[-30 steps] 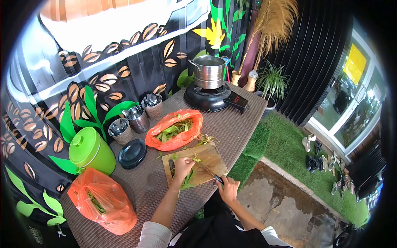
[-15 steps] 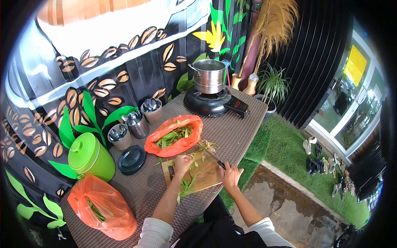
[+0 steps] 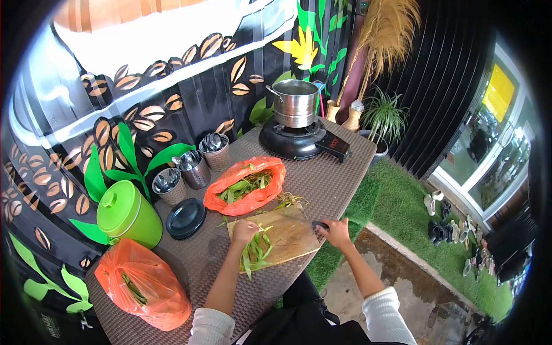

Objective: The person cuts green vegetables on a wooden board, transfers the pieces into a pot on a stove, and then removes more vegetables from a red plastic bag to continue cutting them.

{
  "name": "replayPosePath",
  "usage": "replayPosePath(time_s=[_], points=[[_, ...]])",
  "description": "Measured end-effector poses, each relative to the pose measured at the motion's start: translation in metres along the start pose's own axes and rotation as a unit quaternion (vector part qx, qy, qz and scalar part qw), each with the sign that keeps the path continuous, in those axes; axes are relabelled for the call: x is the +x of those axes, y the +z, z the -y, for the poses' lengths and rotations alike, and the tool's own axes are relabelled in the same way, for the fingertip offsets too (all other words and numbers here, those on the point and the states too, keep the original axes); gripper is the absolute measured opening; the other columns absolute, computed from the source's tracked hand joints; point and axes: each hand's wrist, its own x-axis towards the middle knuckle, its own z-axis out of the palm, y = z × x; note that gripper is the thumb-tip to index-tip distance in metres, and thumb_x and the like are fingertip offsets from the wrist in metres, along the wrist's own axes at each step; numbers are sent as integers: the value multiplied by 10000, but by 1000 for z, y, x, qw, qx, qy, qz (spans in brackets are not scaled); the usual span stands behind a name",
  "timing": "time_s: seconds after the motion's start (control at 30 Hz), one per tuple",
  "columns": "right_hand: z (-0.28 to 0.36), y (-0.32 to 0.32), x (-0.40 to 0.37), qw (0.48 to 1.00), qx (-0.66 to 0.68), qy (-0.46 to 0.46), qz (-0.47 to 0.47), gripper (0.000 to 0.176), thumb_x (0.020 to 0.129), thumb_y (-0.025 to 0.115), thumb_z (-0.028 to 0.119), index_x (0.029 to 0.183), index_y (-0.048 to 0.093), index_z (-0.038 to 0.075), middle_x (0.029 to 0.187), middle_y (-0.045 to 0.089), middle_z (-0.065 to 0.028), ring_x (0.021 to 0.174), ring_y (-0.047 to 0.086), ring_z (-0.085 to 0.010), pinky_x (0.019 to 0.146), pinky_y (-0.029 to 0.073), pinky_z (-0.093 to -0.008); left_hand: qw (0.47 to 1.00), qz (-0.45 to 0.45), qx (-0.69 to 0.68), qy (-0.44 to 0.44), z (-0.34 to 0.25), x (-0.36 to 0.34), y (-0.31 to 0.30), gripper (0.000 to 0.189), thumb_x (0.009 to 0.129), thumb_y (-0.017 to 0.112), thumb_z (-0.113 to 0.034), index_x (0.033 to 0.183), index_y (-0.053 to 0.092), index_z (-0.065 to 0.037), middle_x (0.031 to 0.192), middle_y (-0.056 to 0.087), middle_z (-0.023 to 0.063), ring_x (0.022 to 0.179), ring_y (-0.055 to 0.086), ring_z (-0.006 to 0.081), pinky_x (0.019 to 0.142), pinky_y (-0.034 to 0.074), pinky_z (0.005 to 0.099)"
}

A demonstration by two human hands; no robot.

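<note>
My right hand (image 3: pixel 336 233) is wrapped around the black handle of a knife (image 3: pixel 319 225), over the right part of a wooden cutting board (image 3: pixel 296 241). The blade is smeared by motion and points left. My left hand (image 3: pixel 246 232) is closed in a pinch on leafy greens (image 3: pixel 265 229) at the board's left side. More cut green leaves (image 3: pixel 257 254) lie below that hand, some over the board's near edge. Beyond the board's far edge is a small heap of pale, stringy roots (image 3: pixel 292 200). Just behind stands an open orange plastic bag (image 3: pixel 275 198) filled with greens.
A steel pot (image 3: pixel 295 109) sits on a black portable stove (image 3: pixel 284 144) at the far end. Several metal cups of cutlery (image 3: pixel 195 175), black plates (image 3: pixel 186 219) and a green lidded bucket (image 3: pixel 135 215) line the wall side. Another orange bag (image 3: pixel 146 293) stands near left.
My right hand has moved right with the knife, away from my left hand. My left hand has shifted slightly left and down, still pinching greens.
</note>
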Motion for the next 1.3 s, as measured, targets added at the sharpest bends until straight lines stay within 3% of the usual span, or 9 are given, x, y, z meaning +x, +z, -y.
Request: replayPosePath(time_s=[0.13,0.3,0.47,0.63,0.7,0.83,1.1,1.17,1.3], points=[[5,9,24,998,4,32,-52,295,869,598,402,862,639,111,717,671,-133,705,648,-320,877,325,-523,991,-47,125,19,-20,-11,3,207,774,734,-206,875,729,-25,832,712,146,795,695,215,702,525,328],[40,8,-1,985,110,80,-105,303,877,595,391,872,665,97,702,661,-150,725,649,-340,896,350,-519,992,-103,-50,-47,-30,-24,13,213,816,719,-207,918,711,-20,824,705,117,733,669,182,680,517,295],[52,23,-41,972,180,102,-115,295,910,582,361,960,632,75,638,612,-169,583,629,-326,555,466,-415,970,-87,-229,14,-34,-30,29,232,841,713,-205,910,687,16,796,689,56,670,627,122,621,481,234],[85,28,-83,919,360,138,-84,248,950,552,270,1065,536,52,670,556,-136,595,583,-248,588,443,-372,932,-31,-355,-65,-63,-49,36,206,863,691,-183,962,673,-3,819,673,26,679,612,95,602,458,217],[96,36,-91,902,406,122,-79,242,957,547,244,1069,522,30,721,575,-129,660,587,-225,622,450,-355,841,18,-528,-116,-56,-52,47,177,856,701,-154,970,661,-25,827,661,26,683,609,99,608,461,211],[110,45,-93,892,437,57,-101,196,961,539,172,1075,492,21,746,539,-80,705,514,-170,686,440,-315,825,27,-549,-129,-53,-64,72,170,875,682,-160,999,645,-48,843,647,13,705,601,98,610,445,205],[101,46,-82,922,371,50,-101,193,939,571,161,1019,477,13,774,585,-132,714,606,-230,662,469,-356,801,54,-582,-125,-58,-78,83,159,894,652,-137,1023,628,-48,917,644,15,806,584,98,722,475,239],[97,48,-80,914,389,95,-60,244,935,578,214,1065,506,21,878,643,-174,842,644,-312,738,476,-388,798,59,-584,-135,-57,-80,84,161,897,647,-131,1031,625,-46,937,642,19,824,578,100,740,479,243],[102,39,-75,920,373,53,-107,272,925,597,214,1104,526,21,883,643,-164,833,646,-288,731,476,-383,784,117,-601,-107,-55,-79,86,162,911,617,-103,1059,611,-37,995,628,26,863,573,112,772,481,251]])
